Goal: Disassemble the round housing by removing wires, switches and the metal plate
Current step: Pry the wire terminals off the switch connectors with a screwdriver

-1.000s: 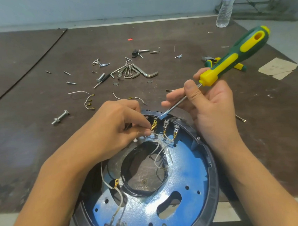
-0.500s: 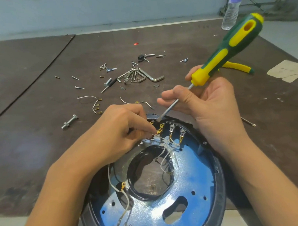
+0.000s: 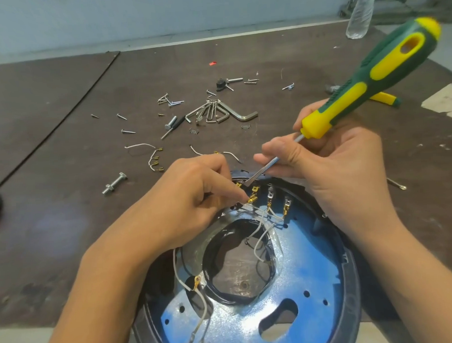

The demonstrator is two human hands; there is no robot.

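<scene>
Left hand (image 3: 195, 198) is pinching a brass spade connector (image 3: 252, 198) at the far rim of the round blue-plated housing (image 3: 314, 271); right hand (image 3: 336, 161) is gripping the green-and-yellow screwdriver (image 3: 371, 79). Levering gently and pulling straight looks best.

Two hands (image 3: 190, 199) (image 3: 331, 166), one large screwdriver (image 3: 366, 79), one round housing (image 3: 351, 277), one bottle (image 3: 359, 15).
</scene>
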